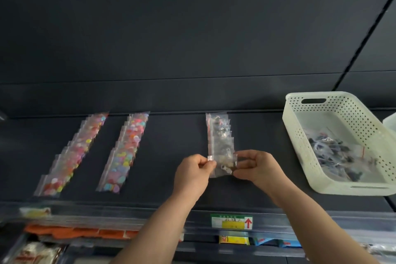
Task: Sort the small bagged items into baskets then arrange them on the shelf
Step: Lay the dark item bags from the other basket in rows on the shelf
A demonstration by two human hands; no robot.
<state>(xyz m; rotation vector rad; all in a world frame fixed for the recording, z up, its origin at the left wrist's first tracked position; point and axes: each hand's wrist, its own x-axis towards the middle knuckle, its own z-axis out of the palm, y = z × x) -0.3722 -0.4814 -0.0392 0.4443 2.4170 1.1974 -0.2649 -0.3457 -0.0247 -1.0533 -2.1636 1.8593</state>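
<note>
Dark shelf (171, 191) fills our view. Nearest us, its front rail carries a green/yellow label (231, 221) w/ a red arrow. Just beyond, our left hand (192, 172) and right hand (259, 167) each pinch one side of a clear bag (222, 167) (small bits inside, too blurred to name), at the near end of a clear-bag row (219, 133). To the left lie an outer colourful-bag row (70, 156) and an inner colourful-bag row (124, 152). Far right, a white basket (300, 146) holds more bags (334, 152). Black back panel (192, 28) stands behind.
</note>
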